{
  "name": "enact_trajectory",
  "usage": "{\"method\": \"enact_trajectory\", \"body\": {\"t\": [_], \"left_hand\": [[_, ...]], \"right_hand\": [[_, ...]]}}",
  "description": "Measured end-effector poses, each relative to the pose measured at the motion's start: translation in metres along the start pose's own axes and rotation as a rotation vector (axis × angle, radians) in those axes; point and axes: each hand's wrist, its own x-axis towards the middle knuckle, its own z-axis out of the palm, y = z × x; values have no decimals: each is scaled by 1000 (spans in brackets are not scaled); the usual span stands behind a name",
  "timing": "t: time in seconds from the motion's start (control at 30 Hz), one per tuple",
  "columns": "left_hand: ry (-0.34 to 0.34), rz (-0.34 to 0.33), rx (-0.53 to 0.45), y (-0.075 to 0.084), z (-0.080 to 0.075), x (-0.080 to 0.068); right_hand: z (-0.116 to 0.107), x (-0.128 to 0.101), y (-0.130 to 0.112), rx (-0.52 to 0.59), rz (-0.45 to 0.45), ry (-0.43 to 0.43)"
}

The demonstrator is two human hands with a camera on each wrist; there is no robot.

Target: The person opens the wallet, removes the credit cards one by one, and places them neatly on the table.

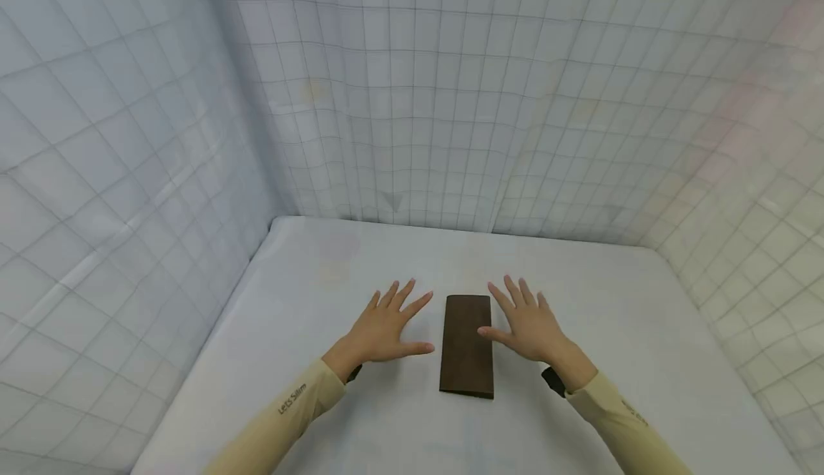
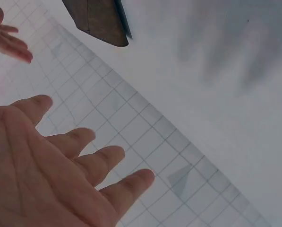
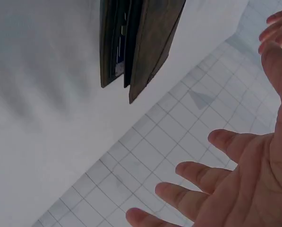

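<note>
A long brown wallet (image 1: 466, 346) lies folded on the white table, its long side running away from me. In the right wrist view the edge of the wallet (image 3: 152, 45) gapes a little, showing dark inner layers and something blue and white tucked inside. My left hand (image 1: 381, 328) hovers to the left of it with fingers spread, holding nothing. On the other side is my right hand (image 1: 531, 325), fingers also spread, its thumb overlapping the wallet's right edge in the head view. Shadows of fingers fall on the tabletop in both wrist views.
The white tabletop (image 1: 309, 260) is enclosed by white cloth walls with a grid pattern: a back wall (image 1: 412, 103), a left wall (image 1: 96, 174) and a right wall (image 1: 759, 267). Dark bands circle both wrists, below pale yellow sleeves (image 1: 290, 407).
</note>
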Motion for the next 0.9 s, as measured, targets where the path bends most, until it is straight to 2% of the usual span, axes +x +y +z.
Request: {"method": "enact_trajectory", "body": {"t": [0.1,0.17,0.33,0.57,0.7,0.9], "left_hand": [[26,-27,-107,-2,6,-2],[48,-50,-200,-1,14,-4],[59,-93,-451,11,37,-9],[75,-116,-659,30,64,-8],[76,-91,-654,40,74,-11],[-6,-17,-423,56,80,-23]], "right_hand": [[7,-2,2,66,15,27],[13,-4,3,121,45,14],[30,-6,2,206,147,-9],[48,-12,-6,294,234,18],[57,-17,-8,402,252,39],[66,-15,-1,673,318,77]]}}
